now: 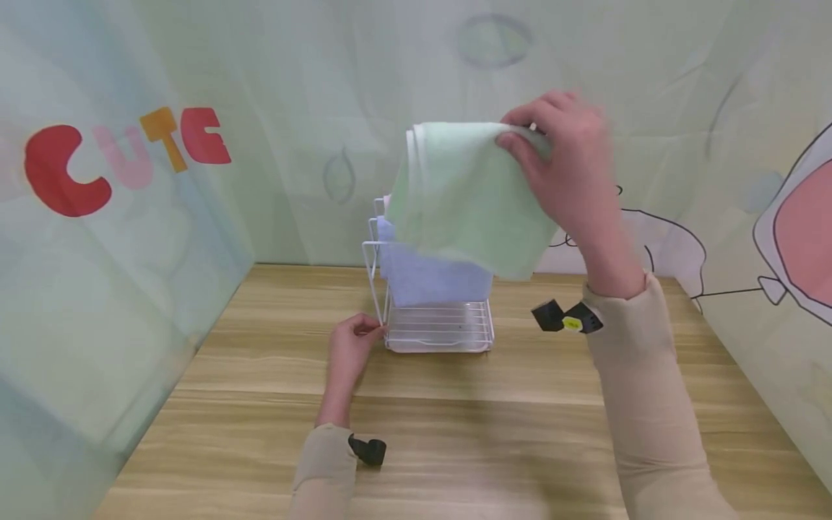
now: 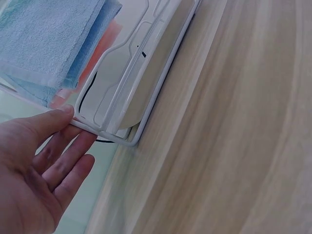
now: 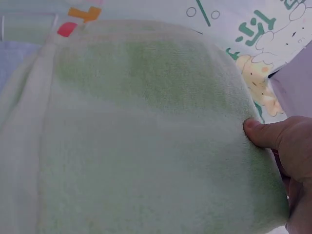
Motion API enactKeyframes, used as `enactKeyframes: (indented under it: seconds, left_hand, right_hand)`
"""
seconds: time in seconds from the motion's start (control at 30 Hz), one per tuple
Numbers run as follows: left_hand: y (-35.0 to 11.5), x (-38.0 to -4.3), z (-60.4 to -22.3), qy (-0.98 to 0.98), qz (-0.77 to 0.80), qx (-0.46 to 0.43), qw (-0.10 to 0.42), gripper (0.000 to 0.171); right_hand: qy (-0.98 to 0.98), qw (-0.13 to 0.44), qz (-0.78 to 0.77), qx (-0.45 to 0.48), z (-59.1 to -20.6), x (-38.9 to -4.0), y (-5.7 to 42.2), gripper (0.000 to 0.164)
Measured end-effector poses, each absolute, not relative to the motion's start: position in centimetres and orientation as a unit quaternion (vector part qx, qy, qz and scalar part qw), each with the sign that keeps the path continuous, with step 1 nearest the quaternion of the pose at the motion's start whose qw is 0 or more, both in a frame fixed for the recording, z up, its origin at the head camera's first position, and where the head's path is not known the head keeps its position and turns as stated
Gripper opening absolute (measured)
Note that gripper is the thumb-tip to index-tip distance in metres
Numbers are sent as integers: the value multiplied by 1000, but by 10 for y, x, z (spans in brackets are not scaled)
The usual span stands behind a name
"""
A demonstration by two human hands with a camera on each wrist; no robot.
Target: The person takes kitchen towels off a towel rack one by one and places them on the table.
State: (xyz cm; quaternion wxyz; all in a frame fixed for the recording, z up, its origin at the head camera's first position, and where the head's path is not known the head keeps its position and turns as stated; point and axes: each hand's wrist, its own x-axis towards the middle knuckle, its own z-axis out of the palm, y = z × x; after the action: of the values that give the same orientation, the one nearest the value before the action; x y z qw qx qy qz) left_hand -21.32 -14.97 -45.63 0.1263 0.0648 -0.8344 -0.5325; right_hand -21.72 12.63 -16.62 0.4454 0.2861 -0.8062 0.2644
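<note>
My right hand (image 1: 568, 162) pinches a folded pale green towel (image 1: 474, 195) by its upper right edge and holds it up in front of the rack. In the right wrist view the towel (image 3: 146, 136) fills most of the picture, with the thumb (image 3: 265, 132) on its near face. My left hand (image 1: 351, 347) grips the lower left side of a white wire rack (image 1: 438, 350), thumb and fingers about the wire in the left wrist view. A blue towel (image 1: 438, 278) hangs on the rack, partly hidden behind the green one.
The rack stands on a wood-grain table (image 1: 279, 404), near its back edge. A printed cloth backdrop (image 1: 292, 130) with coloured letters encloses the back and sides. In the left wrist view something orange-pink (image 2: 105, 46) shows behind the blue towel.
</note>
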Motion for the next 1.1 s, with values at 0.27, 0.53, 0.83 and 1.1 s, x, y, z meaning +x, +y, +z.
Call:
enactKeyframes:
  seconds: [0.27,0.53,0.83,1.1]
  left_hand:
    - [-152,-215,-457,-824,-549,61,124,13]
    - [-153,-217,-459,-832,-536,61,129,13]
    - [-152,-219,-460,-828,-544,53,128,13]
    - [-153,-220,-460,-834,-534,51,130,13]
  right_hand:
    - [-794,491,251,256,-144,-209,151,26]
    - [-804,508,224,213,-137,-198,185,25]
    - [-837,475,196,189,-161,-193,223,17]
    - [-858,423,157,246,-196,-194,252,16]
